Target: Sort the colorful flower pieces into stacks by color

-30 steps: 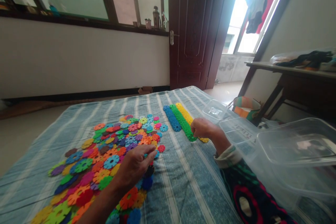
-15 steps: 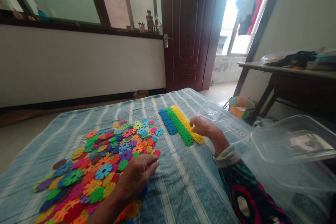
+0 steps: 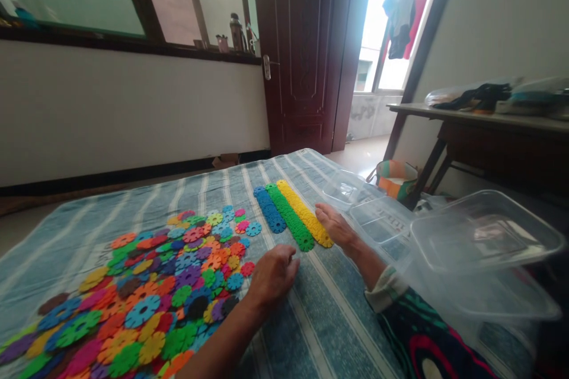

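Three rows of overlapping notched plastic discs lie side by side on the striped cloth: a short blue row (image 3: 272, 213), a longer green row (image 3: 291, 219) and a yellow row (image 3: 306, 213). Along the yellow row's right side rests my right hand (image 3: 336, 226), its fingers stretched out and holding nothing visible. My left hand (image 3: 273, 275) is closed just below the near end of the rows; its curled fingers hide whatever may be in them. To its left spreads a loose pile of multicoloured snowflake-shaped discs (image 3: 142, 311).
Clear plastic boxes (image 3: 480, 231) and lids stand along the right side of the striped cloth (image 3: 293, 320). Beyond them are a desk (image 3: 480, 115) with items on top and an orange-and-green bag (image 3: 395, 177). A dark red door (image 3: 306, 59) stands behind.
My left hand has moved right, from the pile's edge toward the near end of the rows. My right hand's fingers have straightened beside the yellow row. The view has shifted slightly right.
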Demonstrator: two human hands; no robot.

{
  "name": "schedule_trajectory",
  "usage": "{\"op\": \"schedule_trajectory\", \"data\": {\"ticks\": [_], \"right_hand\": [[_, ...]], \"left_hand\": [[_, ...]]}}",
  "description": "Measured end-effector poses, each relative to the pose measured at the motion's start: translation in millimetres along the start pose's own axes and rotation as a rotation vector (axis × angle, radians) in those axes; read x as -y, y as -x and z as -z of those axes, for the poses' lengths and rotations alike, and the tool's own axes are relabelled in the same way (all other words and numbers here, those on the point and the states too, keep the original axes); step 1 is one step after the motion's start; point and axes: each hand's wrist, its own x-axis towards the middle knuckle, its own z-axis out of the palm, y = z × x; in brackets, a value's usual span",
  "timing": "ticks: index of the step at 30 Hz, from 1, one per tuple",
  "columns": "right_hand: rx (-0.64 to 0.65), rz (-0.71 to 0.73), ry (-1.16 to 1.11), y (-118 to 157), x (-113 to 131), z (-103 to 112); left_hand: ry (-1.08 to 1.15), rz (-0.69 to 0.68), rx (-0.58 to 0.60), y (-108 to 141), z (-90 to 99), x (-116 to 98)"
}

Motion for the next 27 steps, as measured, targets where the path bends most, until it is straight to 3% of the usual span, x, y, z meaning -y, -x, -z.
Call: {"op": "schedule_trajectory", "data": {"ticks": [6,18,27], "right_hand": [[0.008,-0.026,-0.177,-1.1,-15.7,-0.8],[0.051,-0.066,-0.337,4.4,-17.3,-1.6],[0.065,-0.018,-0.307,3.6,-17.8,2.1]], "left_hand": [[-0.028,-0.017,0.014,-10.4,-1.4,3.1],[-0.084,0.149,0.018,-25.5,-6.7,-8.6],[-0.115,0.14,0.001,-30.8,-12.0,-7.3]]}}
